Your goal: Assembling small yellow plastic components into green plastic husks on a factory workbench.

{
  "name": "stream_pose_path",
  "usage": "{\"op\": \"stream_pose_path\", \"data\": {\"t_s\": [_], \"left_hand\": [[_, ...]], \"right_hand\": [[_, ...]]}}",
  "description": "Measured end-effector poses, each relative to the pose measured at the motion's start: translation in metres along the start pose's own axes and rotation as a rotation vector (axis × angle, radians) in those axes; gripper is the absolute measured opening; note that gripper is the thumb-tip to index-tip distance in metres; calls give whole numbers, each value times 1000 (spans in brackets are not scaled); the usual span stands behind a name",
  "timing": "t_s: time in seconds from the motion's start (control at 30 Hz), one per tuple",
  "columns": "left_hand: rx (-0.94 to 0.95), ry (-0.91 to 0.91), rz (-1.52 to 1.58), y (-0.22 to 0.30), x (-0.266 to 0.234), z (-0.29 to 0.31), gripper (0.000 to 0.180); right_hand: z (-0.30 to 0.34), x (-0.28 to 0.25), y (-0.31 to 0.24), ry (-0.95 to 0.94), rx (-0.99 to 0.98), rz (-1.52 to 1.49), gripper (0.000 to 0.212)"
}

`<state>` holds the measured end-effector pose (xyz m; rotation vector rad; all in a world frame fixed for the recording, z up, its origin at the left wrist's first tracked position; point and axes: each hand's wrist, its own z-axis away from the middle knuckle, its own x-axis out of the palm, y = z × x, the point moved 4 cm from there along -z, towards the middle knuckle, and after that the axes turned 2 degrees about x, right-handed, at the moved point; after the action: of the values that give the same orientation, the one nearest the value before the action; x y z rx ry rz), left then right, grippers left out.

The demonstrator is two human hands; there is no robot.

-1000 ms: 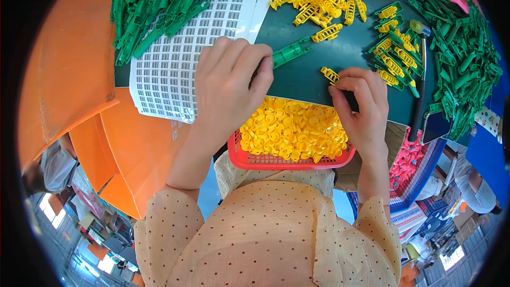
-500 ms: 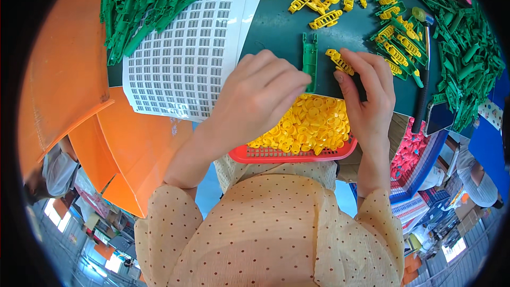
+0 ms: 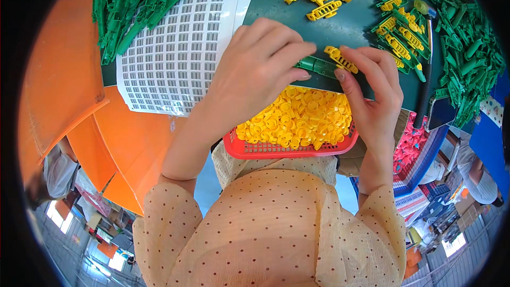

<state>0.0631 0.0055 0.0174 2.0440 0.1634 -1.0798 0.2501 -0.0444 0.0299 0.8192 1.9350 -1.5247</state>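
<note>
The left hand covers most of the green plastic strip; only a short stretch shows past its fingertips, so the strip's length cannot be told. The right hand hides the far end of the yellow comb-like piece under its fingers. Beneath both hands, the red basket of yellow caps runs under the worktop edge, its back rim unseen. Above the left hand, the green pile and white grid sheet are cut off by the picture's rim.
</note>
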Motion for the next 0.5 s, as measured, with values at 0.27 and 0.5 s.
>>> {"op": "stream_pose_path", "data": {"t_s": [0.27,0.5], "left_hand": [[-81,137,144,-5,3,12,41],[-108,174,208,-7,8,15,36]], "right_hand": [[-8,15,-13,-105,-152,-12,31],[-8,19,-15,-113,-187,51,35]]}}
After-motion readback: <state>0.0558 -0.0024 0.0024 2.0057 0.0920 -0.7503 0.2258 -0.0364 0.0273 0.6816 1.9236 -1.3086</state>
